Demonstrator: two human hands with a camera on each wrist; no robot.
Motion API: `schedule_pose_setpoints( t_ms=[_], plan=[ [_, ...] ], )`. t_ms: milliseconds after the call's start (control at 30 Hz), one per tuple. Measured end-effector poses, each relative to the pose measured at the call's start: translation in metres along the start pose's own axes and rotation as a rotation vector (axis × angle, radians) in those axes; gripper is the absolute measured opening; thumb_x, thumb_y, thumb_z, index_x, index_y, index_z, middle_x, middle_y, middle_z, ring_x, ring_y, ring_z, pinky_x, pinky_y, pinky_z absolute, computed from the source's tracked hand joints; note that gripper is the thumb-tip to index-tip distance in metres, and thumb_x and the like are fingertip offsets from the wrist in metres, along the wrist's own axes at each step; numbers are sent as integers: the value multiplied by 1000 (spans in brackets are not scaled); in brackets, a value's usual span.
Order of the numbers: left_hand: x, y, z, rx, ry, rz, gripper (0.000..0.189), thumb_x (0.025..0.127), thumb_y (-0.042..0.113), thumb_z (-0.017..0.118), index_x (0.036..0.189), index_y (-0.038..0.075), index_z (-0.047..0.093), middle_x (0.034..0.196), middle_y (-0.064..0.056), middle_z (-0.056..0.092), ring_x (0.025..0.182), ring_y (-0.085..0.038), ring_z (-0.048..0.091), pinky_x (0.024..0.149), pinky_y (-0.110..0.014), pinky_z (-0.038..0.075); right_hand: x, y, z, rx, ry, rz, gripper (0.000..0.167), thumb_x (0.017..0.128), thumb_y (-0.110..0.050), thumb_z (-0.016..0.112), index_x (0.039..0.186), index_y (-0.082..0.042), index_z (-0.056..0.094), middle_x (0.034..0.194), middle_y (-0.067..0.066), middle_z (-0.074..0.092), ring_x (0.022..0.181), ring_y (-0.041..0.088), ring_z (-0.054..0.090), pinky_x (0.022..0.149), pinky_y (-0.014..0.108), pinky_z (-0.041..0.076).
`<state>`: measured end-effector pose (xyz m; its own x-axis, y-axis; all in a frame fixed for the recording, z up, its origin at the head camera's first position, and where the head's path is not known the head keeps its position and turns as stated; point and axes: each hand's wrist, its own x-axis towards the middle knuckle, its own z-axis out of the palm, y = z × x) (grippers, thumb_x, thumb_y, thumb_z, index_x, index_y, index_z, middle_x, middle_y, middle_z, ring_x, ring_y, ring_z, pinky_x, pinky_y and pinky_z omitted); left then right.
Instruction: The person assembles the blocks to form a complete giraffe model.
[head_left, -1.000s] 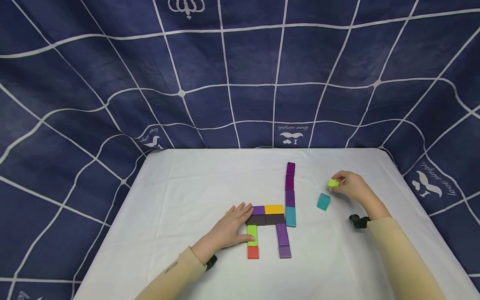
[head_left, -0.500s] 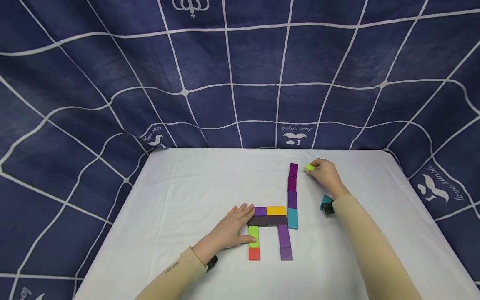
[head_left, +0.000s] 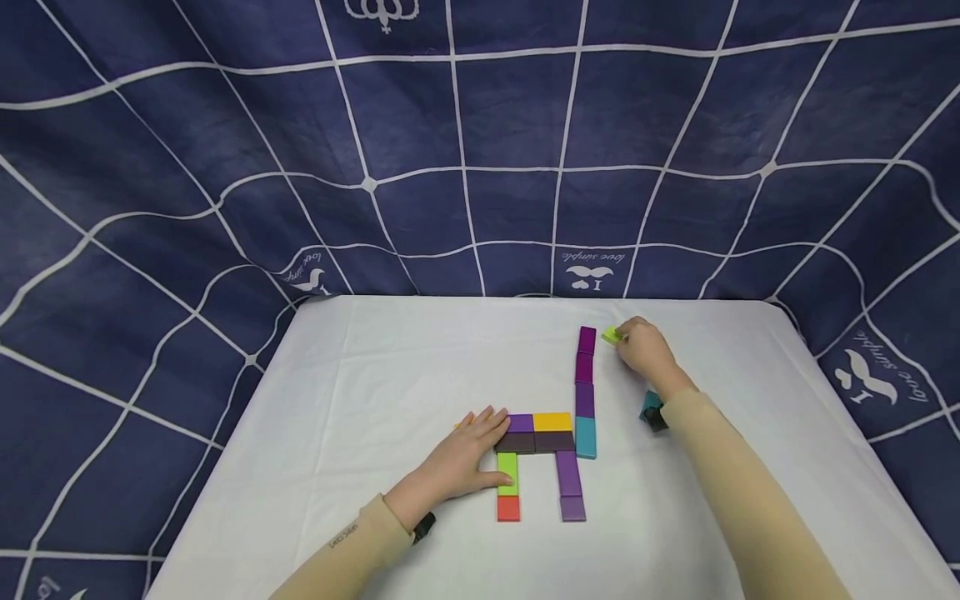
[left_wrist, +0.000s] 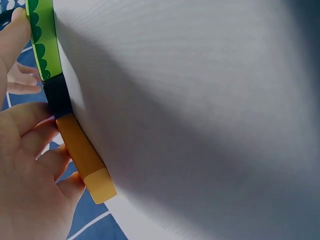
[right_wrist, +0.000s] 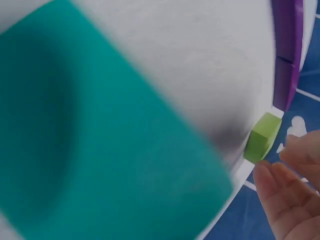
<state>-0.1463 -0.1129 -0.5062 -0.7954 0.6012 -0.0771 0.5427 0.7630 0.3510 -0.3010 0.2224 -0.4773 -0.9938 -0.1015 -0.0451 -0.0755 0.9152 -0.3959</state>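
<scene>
My left hand (head_left: 457, 462) lies spread over the left end of a figure of coloured blocks, its thumb on a green block (head_left: 507, 465). In the left wrist view its fingers rest along a dark block (left_wrist: 58, 95) and an orange block (left_wrist: 85, 150). At the back right, my right hand (head_left: 647, 354) is beside a small lime block (head_left: 610, 336) that sits on the table. The right wrist view shows its fingertips right at the end of that block, not closed round it. A column of purple blocks (head_left: 585, 367) above a teal block (head_left: 586, 437) stands just left.
A loose teal block (head_left: 650, 402) lies under the right wrist, partly covered by a black wrist camera (head_left: 656, 418). Purple blocks (head_left: 568, 473) and a red block (head_left: 507, 508) form the figure's lower ends. A blue gridded curtain (head_left: 510, 208) hangs behind the white table (head_left: 420, 350).
My right hand has carried the lime block leftward and back, close to the column's top, and its pinch has loosened. The left hand stays in place.
</scene>
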Motion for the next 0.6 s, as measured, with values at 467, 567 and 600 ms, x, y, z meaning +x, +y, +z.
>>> schedule_pose_setpoints(
  t_ms=[467,567,600],
  plan=[
    [-1,-1,0,-9,8,12,88,86,55,68,152,6,37,161,-7,30,151,-28,25,124,-48,22,12,-3,7,-76,-243,-2,60,95,-10,38,153,4,25,163,21,16,145,52,18,118,64,17],
    [-2,0,0,-1,-1,7,88,86,56,68,152,6,37,162,-6,29,151,-27,24,124,-46,21,17,-7,9,-35,-270,-7,61,95,-11,32,154,2,21,164,19,11,147,50,12,120,63,13],
    [-2,0,0,2,-5,0,89,86,57,67,152,7,36,162,-6,29,151,-27,23,124,-46,21,19,-9,10,-25,-273,-13,62,95,-11,31,154,2,21,165,18,11,148,48,11,121,61,12]
  ],
)
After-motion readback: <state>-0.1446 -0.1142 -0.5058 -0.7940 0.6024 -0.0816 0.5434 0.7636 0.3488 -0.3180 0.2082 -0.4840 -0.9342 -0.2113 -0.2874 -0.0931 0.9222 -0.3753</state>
